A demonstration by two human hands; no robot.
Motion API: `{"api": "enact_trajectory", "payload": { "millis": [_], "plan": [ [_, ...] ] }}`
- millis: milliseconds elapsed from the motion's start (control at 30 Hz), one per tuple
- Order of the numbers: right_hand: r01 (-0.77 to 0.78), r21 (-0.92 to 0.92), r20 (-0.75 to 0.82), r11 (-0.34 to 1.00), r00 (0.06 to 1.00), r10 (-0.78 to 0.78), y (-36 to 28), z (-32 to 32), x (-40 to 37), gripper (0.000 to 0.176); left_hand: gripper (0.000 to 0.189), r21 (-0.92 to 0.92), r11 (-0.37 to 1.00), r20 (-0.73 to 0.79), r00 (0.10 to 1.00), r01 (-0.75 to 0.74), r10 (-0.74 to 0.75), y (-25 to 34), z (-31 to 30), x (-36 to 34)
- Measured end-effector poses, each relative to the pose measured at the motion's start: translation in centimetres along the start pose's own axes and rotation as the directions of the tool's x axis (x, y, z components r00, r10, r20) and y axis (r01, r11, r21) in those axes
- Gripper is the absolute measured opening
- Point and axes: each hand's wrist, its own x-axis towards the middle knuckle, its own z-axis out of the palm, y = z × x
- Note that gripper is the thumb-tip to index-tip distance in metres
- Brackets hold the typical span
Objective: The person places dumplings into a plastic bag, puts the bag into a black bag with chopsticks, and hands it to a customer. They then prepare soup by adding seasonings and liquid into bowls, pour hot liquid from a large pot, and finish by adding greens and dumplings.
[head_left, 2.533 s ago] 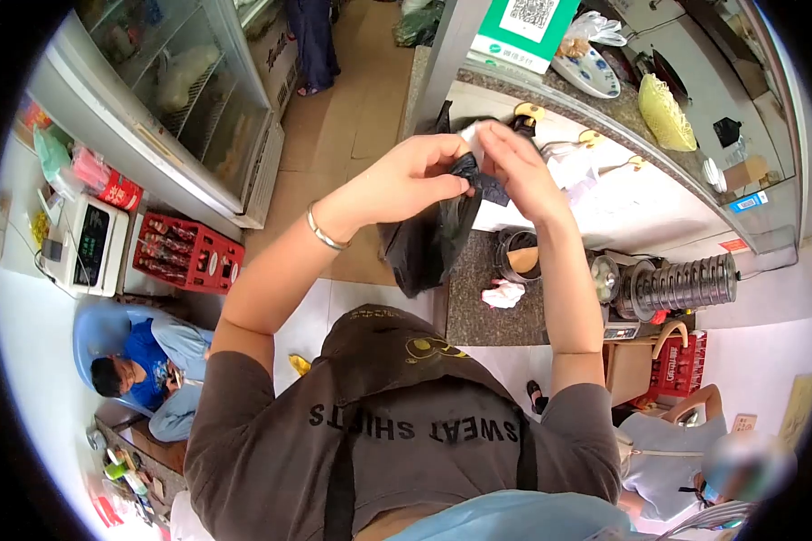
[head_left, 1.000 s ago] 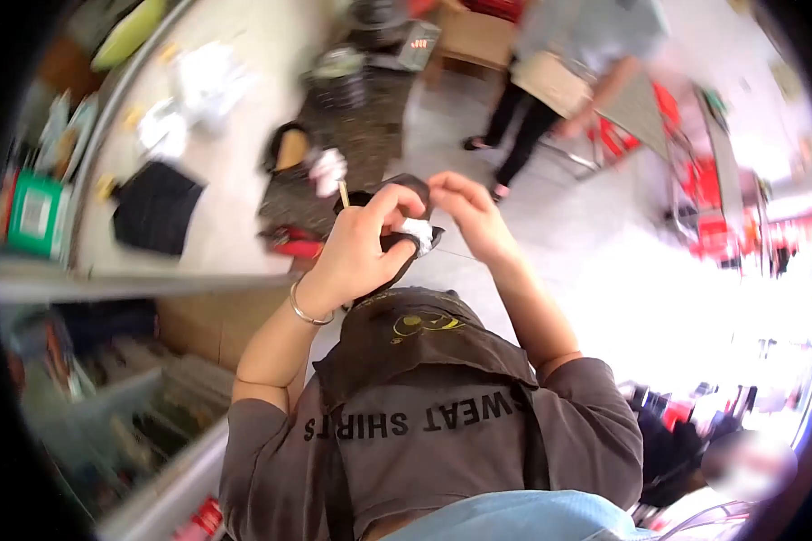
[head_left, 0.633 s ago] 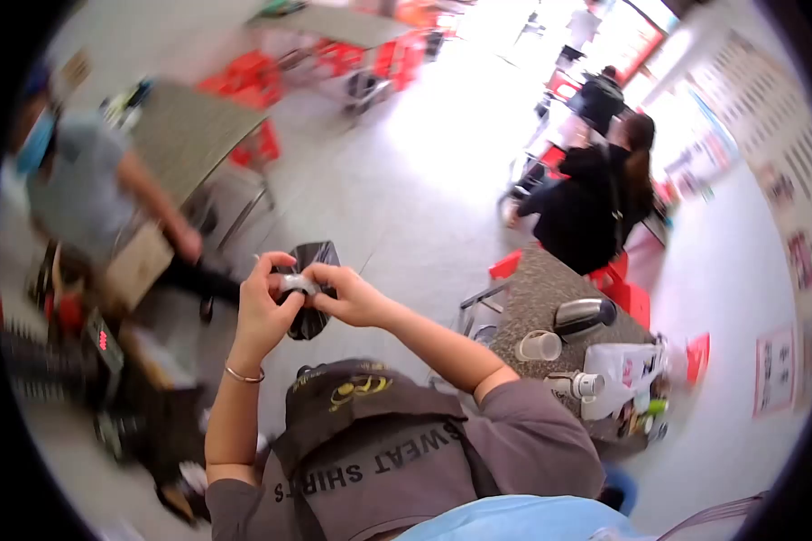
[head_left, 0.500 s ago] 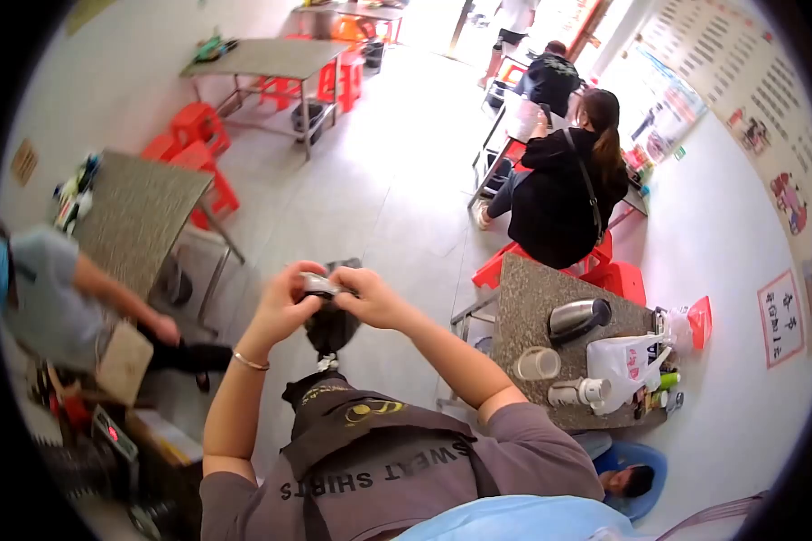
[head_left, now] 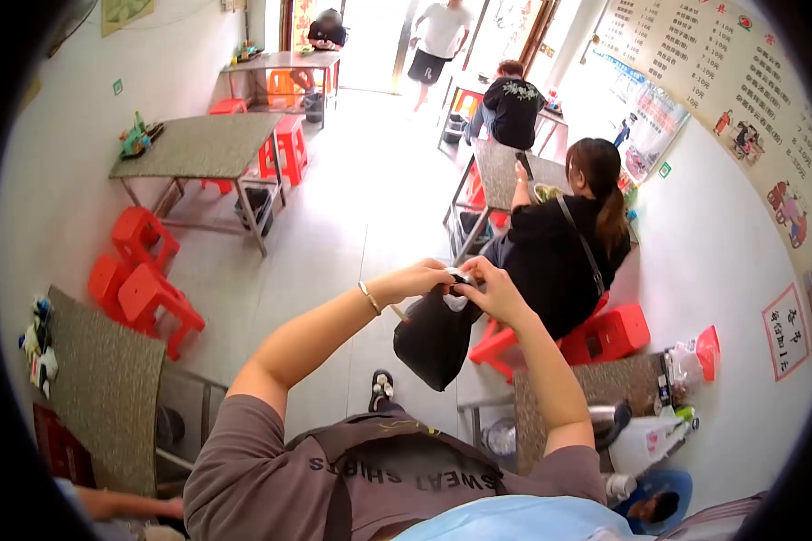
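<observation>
A dark bag (head_left: 433, 341) hangs in front of my body, below both hands. My left hand (head_left: 424, 278) is closed on its top edge, the fingers pinched. Close beside it, my right hand (head_left: 494, 290) pinches the other side of the same top. Between the fingers shows something whitish (head_left: 457, 296), too small to make out. What the bag holds is hidden.
A seated person in black (head_left: 559, 243) is just ahead on the right, by red stools (head_left: 618, 332). Stone-topped tables (head_left: 203, 144) stand left and right. A person in white (head_left: 442, 36) stands near the doorway. An arm shows at the lower left.
The view has moved forward and shifted. My hands have gone to the right with the dark bag, which now hangs fully below them. A person in white and one at the back left show more fully.
</observation>
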Motion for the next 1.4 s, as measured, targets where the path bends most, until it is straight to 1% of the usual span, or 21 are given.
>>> {"api": "enact_trajectory", "payload": {
  "millis": [33, 133, 200, 267, 300, 333, 400, 433, 467, 567, 633, 667, 733, 867, 933, 1000, 1033, 1067, 1200, 1300, 1400],
  "plan": [
    [0.03, -0.108, -0.017, 0.994, 0.999, -0.032, 1.9, -0.6, 3.4, 0.025, 0.022, -0.01, 1.0, 0.068, 0.997, 0.019, -0.019, 0.2, -2.9, 3.4],
    [0.052, -0.149, 0.018, 0.988, 0.999, -0.05, 7.1, -2.4, 13.5, 0.022, 0.021, -0.021, 1.0, 0.119, 0.993, 0.022, -0.019, 0.5, -11.2, 12.8],
    [0.042, -0.07, 0.007, 0.997, 0.999, -0.041, 11.3, -3.5, 21.0, 0.021, 0.018, 0.076, 0.995, 0.048, 0.997, -0.057, 0.053, 1.1, -16.6, 18.3],
    [-0.174, 0.269, 0.15, 0.947, 0.979, 0.137, 15.5, -4.5, 28.2, 0.02, 0.014, 0.26, 0.948, -0.048, 0.978, -0.183, 0.202, 3.4, -21.8, 22.3],
    [-0.178, 0.371, 0.186, 0.911, 0.976, 0.115, 17.0, -4.9, 32.4, 0.021, 0.016, 0.302, 0.951, -0.161, 0.979, -0.069, 0.123, 5.3, -24.2, 23.5],
    [-0.167, 0.417, 0.173, 0.894, 0.98, 0.102, 18.2, -5.2, 36.8, 0.021, 0.016, 0.303, 0.951, -0.17, 0.978, -0.062, 0.118, 5.9, -27.4, 26.0],
    [-0.166, 0.468, 0.121, 0.868, 0.985, 0.123, 21.2, -5.5, 45.3, 0.021, 0.018, 0.519, 0.823, -0.302, 0.852, -0.23, 0.428, 5.5, -32.9, 31.1],
    [-0.193, 0.527, 0.124, 0.828, 0.981, 0.149, 22.7, -5.8, 49.6, 0.02, 0.016, 0.611, 0.757, -0.341, 0.786, -0.232, 0.516, 5.4, -35.9, 34.1],
    [-0.215, 0.58, 0.126, 0.786, 0.977, 0.174, 24.3, -6.0, 53.8, 0.02, 0.013, 0.769, 0.592, -0.322, 0.653, -0.242, 0.685, 5.2, -39.0, 37.4],
    [-0.207, 0.626, 0.116, 0.752, 0.978, 0.173, 31.0, -6.1, 66.2, 0.019, 0.01, 0.718, 0.663, -0.361, 0.702, -0.211, 0.614, 4.9, -48.9, 46.1],
    [-0.211, 0.67, 0.124, 0.712, 0.977, 0.172, 35.1, -6.1, 73.5, 0.018, 0.019, 0.641, 0.751, -0.345, 0.815, -0.159, 0.466, 4.3, -55.3, 51.7],
    [-0.209, 0.663, 0.126, 0.719, 0.978, 0.168, 36.9, -6.0, 77.4, 0.018, 0.019, 0.639, 0.751, -0.349, 0.809, -0.164, 0.473, 3.8, -58.8, 54.7],
    [-0.196, 0.622, 0.097, 0.758, 0.98, 0.174, 39.6, -6.7, 84.6, 0.018, 0.024, 0.405, 0.887, -0.356, 0.856, -0.221, 0.376, 4.2, -64.6, 59.8],
    [-0.147, 0.715, 0.07, 0.684, 0.988, 0.139, 44.9, -9.7, 97.9, 0.019, 0.021, 0.141, 0.928, -0.202, 0.908, -0.345, 0.368, 6.9, -75.3, 70.4],
    [-0.124, 0.74, 0.054, 0.662, 0.991, 0.125, 48.0, -11.1, 104.5, 0.018, 0.021, 0.112, 0.963, -0.231, 0.936, -0.245, 0.265, 6.8, -80.6, 76.4],
    [-0.131, 0.705, 0.039, 0.697, 0.988, 0.146, 51.8, -12.1, 111.1, 0.017, 0.023, 0.057, 0.976, -0.249, 0.944, -0.209, 0.216, 9.1, -85.0, 79.7],
    [-0.098, 0.725, 0.036, 0.682, 0.994, 0.105, 54.7, -12.4, 114.5, 0.015, 0.02, 0.143, 0.893, -0.283, 0.847, -0.426, 0.449, 8.5, -87.3, 82.6],
    [-0.058, 0.726, 0.045, 0.686, 0.998, 0.036, 55.7, -12.7, 117.1, 0.013, 0.019, 0.047, 0.977, -0.326, 0.921, -0.209, 0.212, 8.6, -89.9, 85.3],
    [-0.092, 0.728, 0.091, 0.679, 0.995, 0.037, 60.7, -15.4, 126.9, 0.013, 0.016, 0.066, 0.961, -0.308, 0.911, -0.268, 0.275, 8.8, -97.5, 94.4],
    [-0.098, 0.704, 0.147, 0.704, 0.989, -0.009, 64.5, -16.7, 133.9, 0.017, 0.014, -0.12, 0.944, -0.312, 0.914, -0.307, 0.258, 9.1, -103.0, 100.0],
    [-0.142, 0.664, 0.145, 0.734, 0.988, 0.06, 65.8, -16.9, 140.0, 0.021, 0.015, -0.097, 0.945, -0.355, 0.898, -0.312, 0.26, 8.8, -108.5, 104.3]
  ]
}}
